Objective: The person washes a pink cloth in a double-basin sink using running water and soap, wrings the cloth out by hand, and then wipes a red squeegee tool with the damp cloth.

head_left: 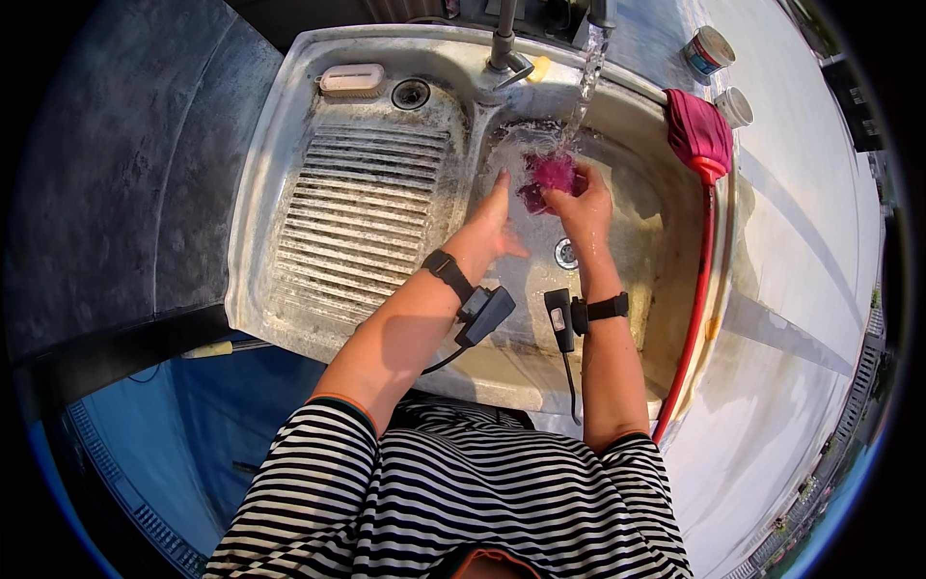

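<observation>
A wet magenta cloth (554,175) is bunched up in the right basin of the stone sink (627,164). My right hand (586,206) grips it from the right, thumb on top; the fingers behind are partly hidden. A stream of water (587,72) falls from the tap (603,13) onto the cloth and splashes around it. My left hand (494,228) is just left of the cloth, fingers apart and holding nothing. Below the cloth, between my wrists, is the basin's metal drain (565,254).
Left of the basin lies a ribbed washboard slope (362,193), with a pale scrubbing brush (351,81) and a dark drain hole (411,94) above. A red-handled mop (701,140) leans over the right rim. Two small tubs (711,51) stand beyond it.
</observation>
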`<state>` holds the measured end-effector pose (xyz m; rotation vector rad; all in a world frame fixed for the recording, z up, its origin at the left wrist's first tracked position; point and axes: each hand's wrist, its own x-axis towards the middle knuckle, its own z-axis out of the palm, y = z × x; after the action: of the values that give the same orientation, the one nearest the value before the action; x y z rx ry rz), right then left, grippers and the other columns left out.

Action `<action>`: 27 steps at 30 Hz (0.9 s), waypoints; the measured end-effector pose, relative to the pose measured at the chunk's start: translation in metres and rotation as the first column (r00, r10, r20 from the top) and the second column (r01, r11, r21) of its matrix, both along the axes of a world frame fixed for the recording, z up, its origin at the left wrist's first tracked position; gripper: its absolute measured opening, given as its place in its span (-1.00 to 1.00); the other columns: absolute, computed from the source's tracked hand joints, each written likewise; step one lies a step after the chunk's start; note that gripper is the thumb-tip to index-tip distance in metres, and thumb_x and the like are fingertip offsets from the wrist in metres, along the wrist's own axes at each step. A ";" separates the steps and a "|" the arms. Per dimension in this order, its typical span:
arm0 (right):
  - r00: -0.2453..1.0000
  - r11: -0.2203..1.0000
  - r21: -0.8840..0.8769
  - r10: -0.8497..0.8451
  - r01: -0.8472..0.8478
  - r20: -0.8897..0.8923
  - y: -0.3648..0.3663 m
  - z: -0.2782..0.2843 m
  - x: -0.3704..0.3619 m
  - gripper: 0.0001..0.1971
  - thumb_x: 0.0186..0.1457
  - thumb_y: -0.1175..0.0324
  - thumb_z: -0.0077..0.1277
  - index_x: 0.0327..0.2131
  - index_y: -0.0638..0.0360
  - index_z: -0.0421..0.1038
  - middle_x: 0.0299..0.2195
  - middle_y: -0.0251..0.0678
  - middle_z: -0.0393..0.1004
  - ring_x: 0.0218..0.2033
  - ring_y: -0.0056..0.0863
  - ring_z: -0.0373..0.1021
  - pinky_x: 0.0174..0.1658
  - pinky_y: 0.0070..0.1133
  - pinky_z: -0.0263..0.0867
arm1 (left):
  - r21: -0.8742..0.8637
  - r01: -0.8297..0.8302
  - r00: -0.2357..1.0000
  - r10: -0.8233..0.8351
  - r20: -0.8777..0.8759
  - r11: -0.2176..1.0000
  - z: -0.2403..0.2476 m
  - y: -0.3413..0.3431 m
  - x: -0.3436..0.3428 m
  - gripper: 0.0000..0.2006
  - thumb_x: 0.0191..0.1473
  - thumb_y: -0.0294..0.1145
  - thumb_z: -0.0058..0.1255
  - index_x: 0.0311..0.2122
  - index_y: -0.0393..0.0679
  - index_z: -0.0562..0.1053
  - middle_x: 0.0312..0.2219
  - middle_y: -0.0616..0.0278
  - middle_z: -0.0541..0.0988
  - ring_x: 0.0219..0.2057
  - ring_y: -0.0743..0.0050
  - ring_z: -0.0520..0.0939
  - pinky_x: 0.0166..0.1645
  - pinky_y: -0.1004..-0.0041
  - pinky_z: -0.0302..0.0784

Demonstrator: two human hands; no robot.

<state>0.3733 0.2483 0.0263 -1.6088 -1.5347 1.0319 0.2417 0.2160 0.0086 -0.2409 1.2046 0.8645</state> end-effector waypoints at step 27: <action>0.807 0.588 -0.587 0.216 -0.556 -0.549 -0.092 0.028 -0.034 -0.78 -0.04 0.30 0.10 -0.46 0.17 0.28 -0.66 -0.54 0.19 -0.74 -0.79 0.03 -0.71 -0.73 -0.04 | 0.321 0.751 0.495 -0.171 -0.852 0.577 0.039 -0.041 -0.015 -0.36 0.04 0.25 -0.16 -0.61 -0.26 0.47 -0.68 0.04 0.51 -0.61 0.13 0.54 -0.43 0.26 0.43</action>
<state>0.3391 0.1566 0.0545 -1.3424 -1.2445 2.3347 0.2263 0.1750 0.0473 1.1911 1.5015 0.8079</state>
